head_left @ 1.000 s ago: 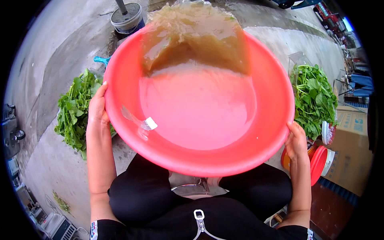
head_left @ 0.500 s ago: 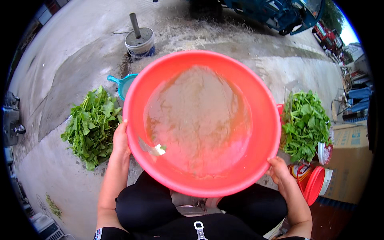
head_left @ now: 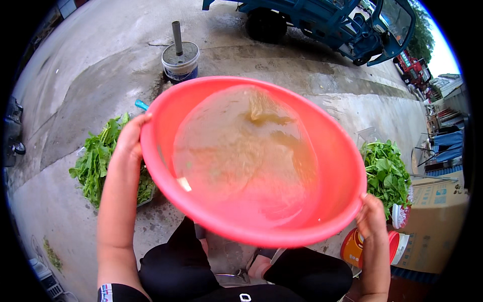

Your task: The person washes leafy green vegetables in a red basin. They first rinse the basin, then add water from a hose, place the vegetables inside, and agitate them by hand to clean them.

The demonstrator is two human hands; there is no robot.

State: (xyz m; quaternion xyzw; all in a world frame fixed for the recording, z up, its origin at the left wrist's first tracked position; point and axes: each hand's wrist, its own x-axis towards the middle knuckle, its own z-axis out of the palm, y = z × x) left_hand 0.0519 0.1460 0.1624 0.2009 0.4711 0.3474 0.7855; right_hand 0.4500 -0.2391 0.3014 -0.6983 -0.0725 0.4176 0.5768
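From the head view, I have a wide red basin (head_left: 251, 161) held up off the ground between both hands. My left hand (head_left: 132, 138) grips the rim on its side, fingers curled over the edge; my right hand (head_left: 371, 221) clasps the rim at the opposite, lower side. With hands set across from each other, the weight is shared, and I judge that is why the basin stays under control while tipped a little toward my right hand.

Inside the basin sits murky brown water (head_left: 246, 151), pooled across the bottom and rippling, with a small pale scrap (head_left: 184, 183) near my left hand.

Just beyond my left hand, on the wet concrete ground (head_left: 75, 90), lies a heap of leafy greens (head_left: 98, 161). A second heap of greens (head_left: 386, 173) lies just past my right hand, with a cardboard box (head_left: 435, 221) and an orange tub (head_left: 352, 246) close by it. Ahead of both hands stands a white bucket (head_left: 180, 63) with a post set in it, and farther off a blue truck (head_left: 332, 22).

My knees (head_left: 173, 261) in black cloth show below the basin.
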